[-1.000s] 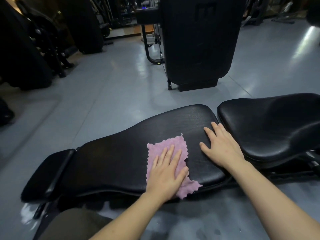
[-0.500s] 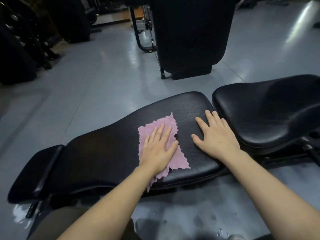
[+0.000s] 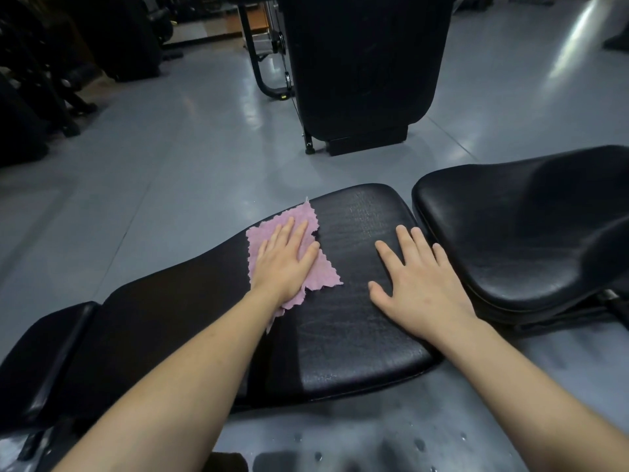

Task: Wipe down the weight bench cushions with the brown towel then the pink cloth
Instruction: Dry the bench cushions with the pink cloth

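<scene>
Head view: pink cloth (image 3: 316, 274) flat beneath left grip (image 3: 284, 264), fingers straight; right grip (image 3: 420, 284) likewise flat

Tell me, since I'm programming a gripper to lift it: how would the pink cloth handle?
The thin pink scalloped-edge cloth probably drapes limply; it lies flat under the left hand. Likely light. It may slide on the glossy black bench cushion.

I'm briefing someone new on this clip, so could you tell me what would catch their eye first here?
The pink fringed cloth stands out most, spread on the long black padded back cushion with the left hand flat on it. The right hand rests open on the same cushion, to the cloth's right. Further right sits the separate black seat cushion.
</scene>
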A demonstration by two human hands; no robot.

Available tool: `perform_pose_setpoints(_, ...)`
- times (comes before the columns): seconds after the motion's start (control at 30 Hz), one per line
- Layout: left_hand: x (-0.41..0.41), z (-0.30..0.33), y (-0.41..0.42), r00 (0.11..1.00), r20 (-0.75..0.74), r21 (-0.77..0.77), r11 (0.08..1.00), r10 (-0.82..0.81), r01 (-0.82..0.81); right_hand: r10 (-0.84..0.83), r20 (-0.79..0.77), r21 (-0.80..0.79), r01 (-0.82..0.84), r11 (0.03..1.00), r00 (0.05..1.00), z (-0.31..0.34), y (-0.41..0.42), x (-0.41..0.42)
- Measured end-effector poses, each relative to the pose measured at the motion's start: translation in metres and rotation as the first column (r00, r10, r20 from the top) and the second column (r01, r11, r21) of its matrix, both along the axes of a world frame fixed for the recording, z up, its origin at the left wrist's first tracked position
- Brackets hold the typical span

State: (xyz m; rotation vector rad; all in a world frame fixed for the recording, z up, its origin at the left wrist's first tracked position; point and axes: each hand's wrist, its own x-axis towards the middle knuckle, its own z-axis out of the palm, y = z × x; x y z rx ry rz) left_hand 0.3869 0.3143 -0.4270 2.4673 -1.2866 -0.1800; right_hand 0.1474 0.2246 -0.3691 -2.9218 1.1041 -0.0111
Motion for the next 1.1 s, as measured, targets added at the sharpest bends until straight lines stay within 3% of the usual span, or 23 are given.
perform_pose_setpoints(0.33, -0.01, 0.003, 0.008, 1.0, 0.009, 0.04, 0.999, 0.022, -0.022, -0.01, -0.015, 0.005, 0.01, 1.0, 1.0, 0.001, 0.001, 0.002)
perform_pose_setpoints(0.73, -0.079, 0.003, 0.085, 0.998, -0.035, 0.048, 0.998, 0.046, -0.045, -0.028, -0.048, 0.008, 0.029, 1.0, 0.998, 0.005, 0.01, 0.006)
perform_pose_setpoints(0.97, -0.106, 0.0, 0.114, 0.997, -0.043, 0.016, 0.998, 0.061, -0.061, 0.131, -0.06, 0.015, -0.131, 0.991, 0.99, 0.002, 0.039, 0.026)
perform_pose_setpoints(1.1, -0.102, 0.002, 0.114, 0.996, -0.059, 0.002, 0.998, 0.06, -0.06, 0.132, -0.035, 0.015, -0.131, 0.991, 0.991, 0.001, 0.04, 0.03)
